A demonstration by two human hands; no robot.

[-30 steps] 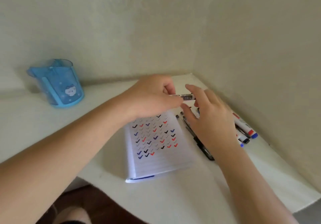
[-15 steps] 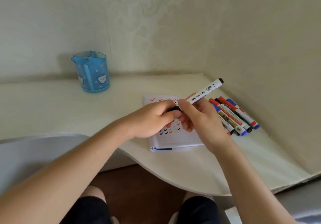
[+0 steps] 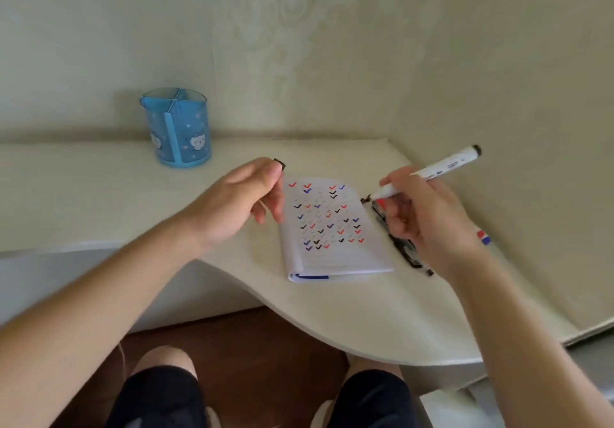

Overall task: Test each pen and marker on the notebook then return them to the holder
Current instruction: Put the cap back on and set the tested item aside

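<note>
An open notebook point(image 3: 335, 248) covered with red, blue and black tick marks lies on the white desk point(image 3: 99, 195). My right hand point(image 3: 422, 218) grips a white marker point(image 3: 442, 168) with its cap off, tip pointing down-left just off the notebook's right edge. My left hand point(image 3: 242, 198) hovers left of the notebook, pinching the marker's black cap point(image 3: 280, 163) at its fingertips. The blue pen holder point(image 3: 177, 128) stands at the back left against the wall. Other pens and markers point(image 3: 403, 248) lie right of the notebook, mostly hidden behind my right hand.
Walls meet in a corner behind and to the right of the desk. The desk's curved front edge point(image 3: 332, 334) runs above my knees. Red and blue marker ends point(image 3: 483, 237) peek out beside my right wrist.
The hands have pulled apart: the cap came off into my left hand, which moved left. My right hand tilted the marker tip down toward the notebook's right edge.
</note>
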